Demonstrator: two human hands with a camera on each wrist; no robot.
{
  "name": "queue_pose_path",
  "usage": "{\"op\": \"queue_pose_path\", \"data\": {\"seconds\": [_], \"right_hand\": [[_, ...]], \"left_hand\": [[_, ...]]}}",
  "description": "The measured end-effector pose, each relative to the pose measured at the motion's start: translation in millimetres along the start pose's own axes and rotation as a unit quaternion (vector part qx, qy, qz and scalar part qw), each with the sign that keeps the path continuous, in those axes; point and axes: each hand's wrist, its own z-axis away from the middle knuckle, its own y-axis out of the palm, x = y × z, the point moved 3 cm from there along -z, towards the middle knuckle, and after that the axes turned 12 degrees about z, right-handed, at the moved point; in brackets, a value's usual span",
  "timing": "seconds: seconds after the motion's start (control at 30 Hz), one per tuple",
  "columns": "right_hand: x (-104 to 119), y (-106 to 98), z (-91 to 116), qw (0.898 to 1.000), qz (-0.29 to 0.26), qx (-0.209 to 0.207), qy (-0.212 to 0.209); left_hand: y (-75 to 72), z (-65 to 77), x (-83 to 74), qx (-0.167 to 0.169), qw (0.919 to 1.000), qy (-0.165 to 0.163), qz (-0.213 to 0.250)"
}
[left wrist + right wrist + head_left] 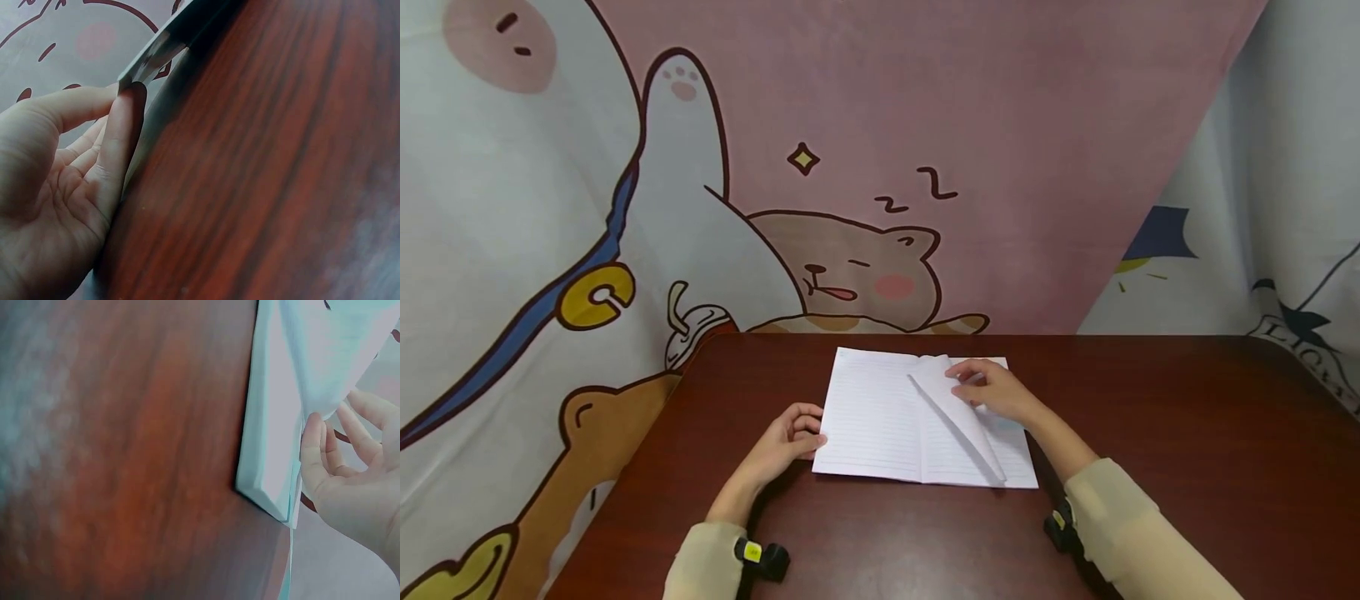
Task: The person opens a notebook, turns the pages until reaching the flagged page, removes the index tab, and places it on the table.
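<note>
An open notebook (872, 417) with lined white pages lies on the table. At its left edge my left hand (786, 442) pinches the notebook between thumb and fingers; the left wrist view shows the thumb above the edge and a finger beneath it. On the other side my right hand (996, 392) pinches the upper corner of a page (951, 400). That page is lifted and curls diagonally over the right half, its edge running down toward the lower right. In the right wrist view, thumb and fingertips hold the curled page (325, 381) above the thick stack of sheets.
The dark reddish-brown wooden table (880, 533) reaches beyond the notebook on both sides. Behind it hangs a cloth (1015, 167) printed with cartoon animals. A black wrist device (763, 558) is strapped on the left wrist, another device (1060, 527) on the right.
</note>
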Motion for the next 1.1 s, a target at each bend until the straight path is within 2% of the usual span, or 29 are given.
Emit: {"op": "queue_pose_path", "data": {"seconds": [0.2,0.47,1.1], "right_hand": [[2,2,-1,1.000,0.005,-0.007,0.014],[5,8,-1,1.000,-0.011,0.007,0.011],[22,28,-8,1.000,-0.019,-0.001,0.000]], "left_hand": [[0.2,-0.6,-1.4,-0.003,1.0000,-0.001,0.000],[0.6,0.2,-0.7,0.004,1.0000,0.005,0.006],[1.6,0.7,-0.1,0.000,1.0000,-0.004,0.007]]}}
